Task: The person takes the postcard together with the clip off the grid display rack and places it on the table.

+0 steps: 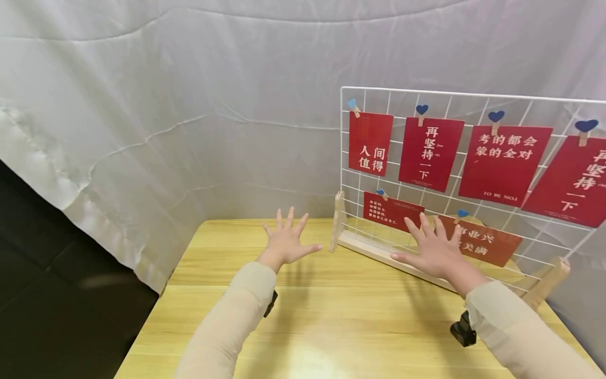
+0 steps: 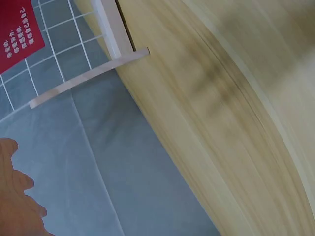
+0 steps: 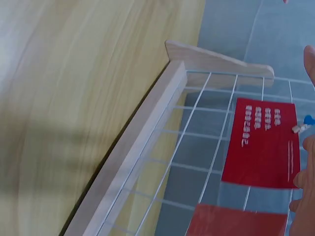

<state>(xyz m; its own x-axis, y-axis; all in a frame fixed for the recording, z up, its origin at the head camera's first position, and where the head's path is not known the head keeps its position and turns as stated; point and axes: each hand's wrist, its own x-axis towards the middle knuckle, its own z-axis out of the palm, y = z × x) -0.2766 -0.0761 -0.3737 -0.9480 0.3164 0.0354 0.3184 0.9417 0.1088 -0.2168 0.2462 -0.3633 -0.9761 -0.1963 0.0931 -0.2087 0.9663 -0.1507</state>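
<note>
Both hands reach out over the wooden table with fingers spread, holding nothing. My left hand (image 1: 286, 242) hovers left of a white wire grid rack (image 1: 366, 90). In front of the rack's lower part is my right hand (image 1: 437, 251), overlapping two small cards in the head view. One is a red card (image 1: 385, 209) with white writing; the other is an orange-red card (image 1: 497, 245), partly hidden by the fingers. Larger red cards, such as the leftmost card (image 1: 371, 138), hang in a row above, each under a heart-topped clip (image 1: 422, 111).
The rack stands on a wooden base (image 1: 374, 254) with an upright foot (image 1: 337, 221) at its left end and another foot (image 1: 551, 276) at its right. A pale curtain (image 1: 265, 105) hangs behind the table (image 1: 331, 321). Black devices sit under both wrists.
</note>
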